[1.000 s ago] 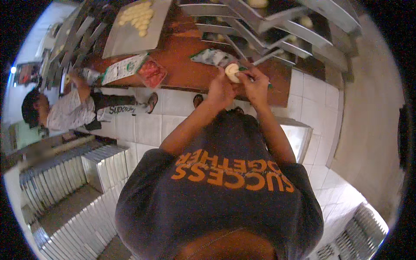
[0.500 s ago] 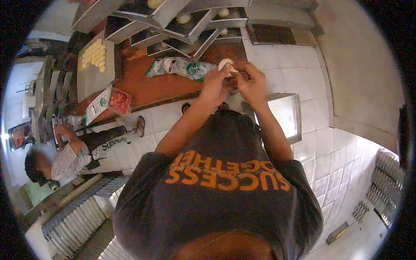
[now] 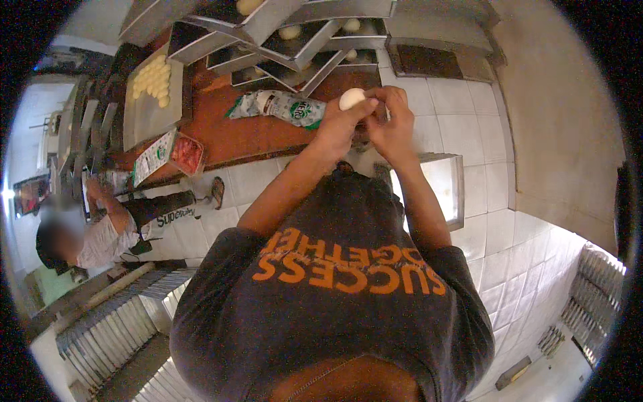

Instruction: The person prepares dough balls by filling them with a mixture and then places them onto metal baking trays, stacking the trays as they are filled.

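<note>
Between my two hands is a pale round dough piece (image 3: 351, 98), held at the front of the wooden table (image 3: 216, 128). My left hand (image 3: 338, 130) grips it from the left, thumb laid against its lower side. My right hand (image 3: 392, 120) has its fingers curled at the dough's right side, the fingertips partly hidden. Just left of my hands lies a printed green and white plastic bag (image 3: 281, 107). Farther left on the table's edge sit a clear tub of red filling (image 3: 187, 153) and a printed carton (image 3: 151, 162) beside it.
Metal pans with dough balls (image 3: 301, 43) stand crisscrossed at the back. A tray of small dough balls (image 3: 140, 120) is at left. A co-worker (image 3: 100, 234) works at far left. Racks of trays (image 3: 114, 321) stand lower left and right; a metal box (image 3: 455, 191) sits right of me.
The whole view has shifted, with more pans showing at the back. My hands have turned the dough, which now shows a smooth rounded top above my fingers.
</note>
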Motion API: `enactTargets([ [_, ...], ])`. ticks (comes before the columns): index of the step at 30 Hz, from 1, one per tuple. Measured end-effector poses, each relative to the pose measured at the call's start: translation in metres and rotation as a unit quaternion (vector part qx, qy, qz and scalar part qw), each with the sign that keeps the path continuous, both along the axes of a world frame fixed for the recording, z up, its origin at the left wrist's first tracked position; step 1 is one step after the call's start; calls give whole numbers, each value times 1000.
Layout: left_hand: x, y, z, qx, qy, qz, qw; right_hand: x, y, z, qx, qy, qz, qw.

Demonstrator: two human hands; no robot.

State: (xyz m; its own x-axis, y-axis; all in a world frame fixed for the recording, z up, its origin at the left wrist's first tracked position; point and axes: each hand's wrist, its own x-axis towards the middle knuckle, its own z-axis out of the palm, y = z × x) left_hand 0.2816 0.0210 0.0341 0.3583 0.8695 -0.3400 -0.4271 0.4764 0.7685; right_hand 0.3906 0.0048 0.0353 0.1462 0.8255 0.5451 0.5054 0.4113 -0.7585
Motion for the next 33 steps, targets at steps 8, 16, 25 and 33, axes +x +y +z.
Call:
enactTargets([
  [8, -2, 8, -5, 14, -99, 77, 992, -15, 7, -2, 36, -67, -22, 997],
  [16, -6, 17, -14, -79, -211, 75, 971, -8, 26, -11, 97, -120, -32, 988],
  [25, -21, 21, -5, -40, -176, 66, 981, -15, 30, -3, 58, -58, 23, 996],
  [33, -20, 18, -15, -19, -156, 80, 984, -29, 35, -3, 103, -78, 6, 992],
])
